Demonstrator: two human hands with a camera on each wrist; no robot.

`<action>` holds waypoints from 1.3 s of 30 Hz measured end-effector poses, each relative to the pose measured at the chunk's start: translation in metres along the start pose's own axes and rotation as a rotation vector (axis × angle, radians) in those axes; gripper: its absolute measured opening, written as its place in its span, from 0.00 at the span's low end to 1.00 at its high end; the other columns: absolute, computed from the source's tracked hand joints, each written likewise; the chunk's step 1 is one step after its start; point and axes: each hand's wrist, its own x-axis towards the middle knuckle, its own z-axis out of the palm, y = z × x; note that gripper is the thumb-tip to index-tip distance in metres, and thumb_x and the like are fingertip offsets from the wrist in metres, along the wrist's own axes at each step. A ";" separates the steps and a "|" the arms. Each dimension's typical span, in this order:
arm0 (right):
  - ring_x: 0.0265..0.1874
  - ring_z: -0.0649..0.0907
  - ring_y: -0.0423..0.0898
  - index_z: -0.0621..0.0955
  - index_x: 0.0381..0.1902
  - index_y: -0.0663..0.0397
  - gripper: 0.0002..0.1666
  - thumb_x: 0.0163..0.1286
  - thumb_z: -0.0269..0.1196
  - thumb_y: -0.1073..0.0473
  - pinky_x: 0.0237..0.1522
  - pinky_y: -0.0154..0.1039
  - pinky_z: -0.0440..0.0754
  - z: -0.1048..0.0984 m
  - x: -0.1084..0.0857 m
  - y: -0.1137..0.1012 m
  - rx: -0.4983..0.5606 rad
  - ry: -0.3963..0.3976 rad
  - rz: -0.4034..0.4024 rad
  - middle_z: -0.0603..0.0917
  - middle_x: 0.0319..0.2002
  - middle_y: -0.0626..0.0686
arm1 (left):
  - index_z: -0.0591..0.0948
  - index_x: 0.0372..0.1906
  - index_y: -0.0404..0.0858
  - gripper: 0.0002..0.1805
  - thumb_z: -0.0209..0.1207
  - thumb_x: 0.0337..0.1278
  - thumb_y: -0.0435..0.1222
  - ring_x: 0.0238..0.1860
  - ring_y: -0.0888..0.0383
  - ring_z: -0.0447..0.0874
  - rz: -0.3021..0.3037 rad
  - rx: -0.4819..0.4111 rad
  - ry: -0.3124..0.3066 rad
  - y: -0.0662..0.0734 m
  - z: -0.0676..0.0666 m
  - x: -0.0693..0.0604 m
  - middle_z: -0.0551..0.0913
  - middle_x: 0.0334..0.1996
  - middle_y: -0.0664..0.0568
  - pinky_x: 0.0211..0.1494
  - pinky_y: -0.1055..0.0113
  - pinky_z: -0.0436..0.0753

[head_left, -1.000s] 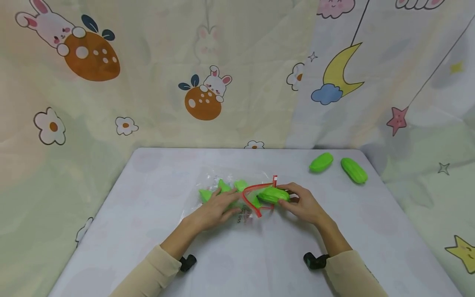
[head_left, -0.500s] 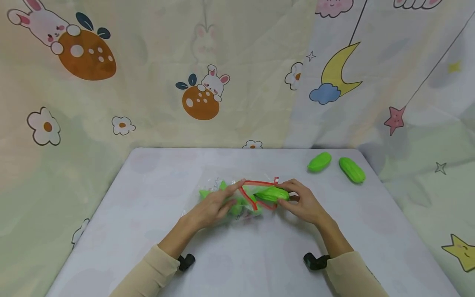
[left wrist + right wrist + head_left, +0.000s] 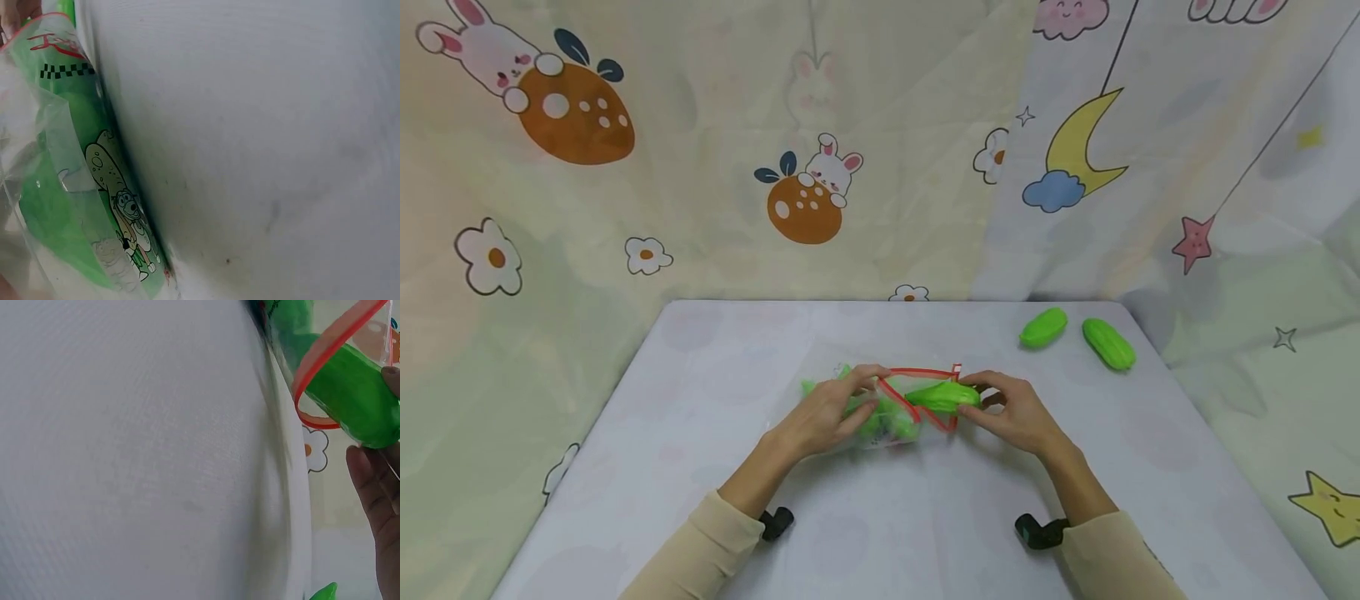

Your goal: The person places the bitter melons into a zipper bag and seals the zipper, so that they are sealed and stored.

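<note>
A clear plastic zip bag point(image 3: 898, 433) with a red-edged mouth lies on the table in the head view, its mouth facing right. Several green pieces show through its film. My left hand point(image 3: 823, 418) grips the bag near the mouth, thumb and fingers on the film. With thumb and fingertips, my right hand point(image 3: 1018, 414) holds the end of a green, ridged, cucumber-like toy vegetable point(image 3: 946, 397), whose other end is inside the mouth. In the right wrist view the red rim point(image 3: 322, 356) loops around this vegetable. Cartoon print marks the bag point(image 3: 119, 200) in the left wrist view.
Two more green cucumber-like vegetables, a shorter one point(image 3: 1043, 327) and a longer one point(image 3: 1108, 344), lie at the table's back right. The white table point(image 3: 880, 533) ends at a patterned cloth backdrop point(image 3: 700, 167).
My left hand has shifted to the bag's mouth and lifted its upper edge, opening it wider. The toy vegetable has moved slightly left into the mouth, with the right hand on its end.
</note>
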 end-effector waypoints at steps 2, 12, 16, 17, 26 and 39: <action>0.44 0.84 0.47 0.85 0.55 0.46 0.22 0.63 0.76 0.57 0.43 0.41 0.88 0.001 0.001 0.000 0.023 -0.004 -0.001 0.84 0.50 0.46 | 0.65 0.69 0.52 0.25 0.58 0.73 0.36 0.55 0.53 0.87 -0.008 -0.031 0.011 -0.001 0.001 0.000 0.86 0.55 0.51 0.56 0.55 0.85; 0.47 0.85 0.56 0.82 0.52 0.63 0.23 0.59 0.75 0.72 0.46 0.53 0.88 0.003 0.009 -0.015 0.080 0.016 0.027 0.84 0.49 0.58 | 0.64 0.67 0.48 0.26 0.57 0.70 0.29 0.61 0.51 0.84 0.001 -0.184 0.128 -0.006 0.003 0.005 0.84 0.56 0.50 0.58 0.52 0.85; 0.48 0.84 0.57 0.83 0.55 0.64 0.24 0.60 0.73 0.74 0.47 0.50 0.88 0.000 0.012 -0.015 0.086 0.005 -0.009 0.81 0.51 0.60 | 0.65 0.66 0.47 0.25 0.58 0.71 0.30 0.59 0.51 0.85 -0.008 -0.257 0.127 -0.006 0.004 0.007 0.85 0.54 0.50 0.60 0.51 0.84; 0.49 0.84 0.56 0.83 0.55 0.62 0.24 0.60 0.73 0.73 0.47 0.49 0.88 0.000 0.013 -0.014 0.080 0.004 -0.017 0.81 0.52 0.59 | 0.65 0.65 0.47 0.24 0.59 0.71 0.30 0.60 0.51 0.84 -0.010 -0.272 0.122 -0.006 0.004 0.007 0.85 0.54 0.50 0.61 0.51 0.83; 0.50 0.86 0.50 0.85 0.53 0.54 0.19 0.65 0.73 0.66 0.48 0.44 0.88 -0.009 0.021 -0.008 0.065 0.015 -0.020 0.87 0.51 0.51 | 0.66 0.55 0.42 0.18 0.59 0.69 0.28 0.62 0.49 0.83 0.029 -0.281 0.038 -0.004 0.000 0.022 0.85 0.50 0.51 0.57 0.62 0.85; 0.55 0.84 0.59 0.80 0.62 0.52 0.22 0.72 0.68 0.61 0.48 0.50 0.87 -0.021 0.030 0.010 -0.076 0.067 0.014 0.82 0.61 0.54 | 0.67 0.59 0.43 0.23 0.64 0.66 0.29 0.59 0.51 0.85 0.100 -0.164 0.117 -0.003 -0.002 0.022 0.88 0.55 0.52 0.53 0.64 0.86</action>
